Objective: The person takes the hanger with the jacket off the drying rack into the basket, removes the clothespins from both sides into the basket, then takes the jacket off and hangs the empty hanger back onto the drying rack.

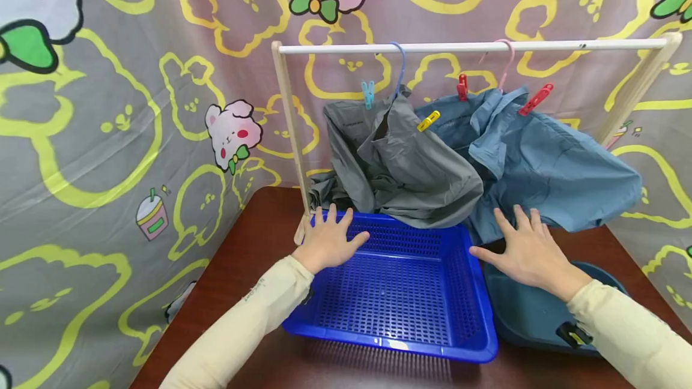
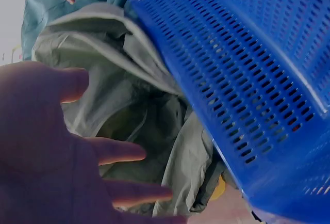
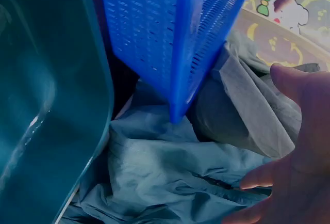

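Note:
My left hand [image 1: 327,242], fingers spread and holding nothing, hovers over the far left corner of a blue plastic basket [image 1: 389,348]. To the right of that basket, my right hand [image 1: 532,254] is spread the same way, in front of a blue garment [image 1: 567,167] and over a teal basin [image 1: 516,308]. A grey garment [image 1: 427,179] hangs behind the basket, its lower part bunched near the rim. In the left wrist view the grey cloth [image 2: 103,74] lies beyond my fingers. The right wrist view has the blue cloth [image 3: 154,167] beside my fingertips.
A rack with a white rod [image 1: 454,48] carries a blue hanger [image 1: 401,68] and a pink hanger [image 1: 507,68]. Light blue [image 1: 368,95], yellow [image 1: 429,120] and red clothespins [image 1: 536,99] pinch the garments. Patterned curtains [image 1: 162,101] surround the brown table [image 1: 259,227].

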Available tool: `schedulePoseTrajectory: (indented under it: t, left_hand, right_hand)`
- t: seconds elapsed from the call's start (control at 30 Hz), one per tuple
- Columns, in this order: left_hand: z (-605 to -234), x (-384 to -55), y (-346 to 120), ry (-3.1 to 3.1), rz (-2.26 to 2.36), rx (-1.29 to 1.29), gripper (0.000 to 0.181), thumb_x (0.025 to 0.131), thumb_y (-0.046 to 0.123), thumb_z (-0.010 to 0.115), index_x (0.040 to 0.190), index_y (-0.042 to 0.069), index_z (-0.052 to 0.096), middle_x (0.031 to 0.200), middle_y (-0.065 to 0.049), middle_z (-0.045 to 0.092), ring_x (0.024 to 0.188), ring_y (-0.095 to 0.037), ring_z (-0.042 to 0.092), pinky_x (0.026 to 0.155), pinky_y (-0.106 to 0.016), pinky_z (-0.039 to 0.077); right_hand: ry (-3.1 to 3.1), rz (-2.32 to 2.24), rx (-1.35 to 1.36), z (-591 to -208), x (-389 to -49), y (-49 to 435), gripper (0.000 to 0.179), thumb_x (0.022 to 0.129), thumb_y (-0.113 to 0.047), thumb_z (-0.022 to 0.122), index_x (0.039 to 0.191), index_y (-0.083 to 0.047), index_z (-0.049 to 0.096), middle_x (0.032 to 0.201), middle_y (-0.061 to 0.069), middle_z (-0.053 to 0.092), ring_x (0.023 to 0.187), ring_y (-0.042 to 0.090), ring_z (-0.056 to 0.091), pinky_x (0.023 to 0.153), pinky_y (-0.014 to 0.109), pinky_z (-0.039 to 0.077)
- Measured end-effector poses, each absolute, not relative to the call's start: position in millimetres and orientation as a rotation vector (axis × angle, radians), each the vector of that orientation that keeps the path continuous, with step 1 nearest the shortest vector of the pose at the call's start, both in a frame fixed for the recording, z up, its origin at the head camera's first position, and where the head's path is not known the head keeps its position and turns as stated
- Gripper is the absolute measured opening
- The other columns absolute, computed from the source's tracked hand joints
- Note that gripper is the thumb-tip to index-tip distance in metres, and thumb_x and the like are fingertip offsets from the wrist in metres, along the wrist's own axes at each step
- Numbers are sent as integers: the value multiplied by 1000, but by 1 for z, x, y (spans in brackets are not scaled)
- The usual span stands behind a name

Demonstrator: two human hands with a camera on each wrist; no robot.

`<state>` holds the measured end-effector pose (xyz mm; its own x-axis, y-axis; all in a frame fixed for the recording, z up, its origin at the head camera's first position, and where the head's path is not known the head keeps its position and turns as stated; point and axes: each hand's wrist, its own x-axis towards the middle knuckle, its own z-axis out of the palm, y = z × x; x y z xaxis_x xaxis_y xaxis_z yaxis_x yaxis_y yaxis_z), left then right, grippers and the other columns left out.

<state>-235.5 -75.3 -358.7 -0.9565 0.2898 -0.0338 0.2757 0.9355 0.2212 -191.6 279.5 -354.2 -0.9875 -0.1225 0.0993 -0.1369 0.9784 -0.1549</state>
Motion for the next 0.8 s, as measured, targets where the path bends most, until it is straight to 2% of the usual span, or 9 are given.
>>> schedulePoseTrajectory:
  t: [0.1,0.13,0.2,0.3,0.4,0.47,0.57,0.67,0.8]
  left_hand:
    - [-352,-240,-80,3098,331,505,67,96,57,39,143,9,42,141,-20,42,127,-43,38,101,-57,30]
    - [-350,-242,-83,3130,334,516,64,96,54,41,139,8,47,135,-18,49,121,-39,46,97,-54,36]
    - [-347,-248,-87,3190,353,519,56,96,50,45,129,7,57,117,-14,61,102,-33,59,81,-48,48]
    - [-341,-256,-95,3250,427,499,41,95,45,50,109,10,67,87,-8,66,72,-26,62,57,-43,49]
    - [-337,-266,-105,3274,508,471,34,94,42,51,87,13,67,67,-3,57,56,-22,55,47,-38,43]
    - [-334,-274,-112,3280,532,437,33,95,41,50,81,15,65,66,-2,56,55,-22,53,46,-37,41]
    - [-332,-286,-124,3272,532,358,35,95,41,49,77,14,61,71,-6,60,60,-25,56,49,-38,41]
    - [-331,-297,-134,3254,533,267,36,94,42,49,92,11,65,90,-14,66,75,-33,62,58,-44,47]
    - [-330,-311,-144,3209,615,166,44,94,43,47,107,4,61,107,-21,64,94,-40,61,73,-53,47]
  right_hand:
    - [-3018,311,226,-348,-192,279,102,84,-70,49,142,12,29,137,42,27,121,62,25,90,71,28]
    - [-3007,335,235,-346,-193,279,99,85,-68,49,140,12,31,135,41,31,120,60,30,88,70,32]
    - [-2973,397,248,-342,-194,279,91,88,-63,48,137,12,37,130,38,39,115,55,39,85,67,36]
    - [-2887,459,291,-337,-196,280,72,93,-55,49,126,9,50,116,30,55,101,45,54,77,59,44]
    - [-2790,513,336,-331,-198,281,51,95,-46,52,108,3,61,93,17,65,79,29,61,64,46,49]
    - [-2725,539,363,-327,-201,280,40,95,-40,55,98,-2,65,80,9,65,68,21,59,55,38,48]
    - [-2647,572,387,-320,-204,278,30,94,-34,57,88,-7,66,71,1,62,60,15,54,52,32,43]
    - [-2600,586,403,-313,-208,277,26,94,-32,59,85,-8,66,69,0,61,60,15,54,52,33,42]
    - [-2607,596,383,-303,-213,275,26,94,-32,58,87,-7,66,72,3,63,64,18,57,55,34,43]
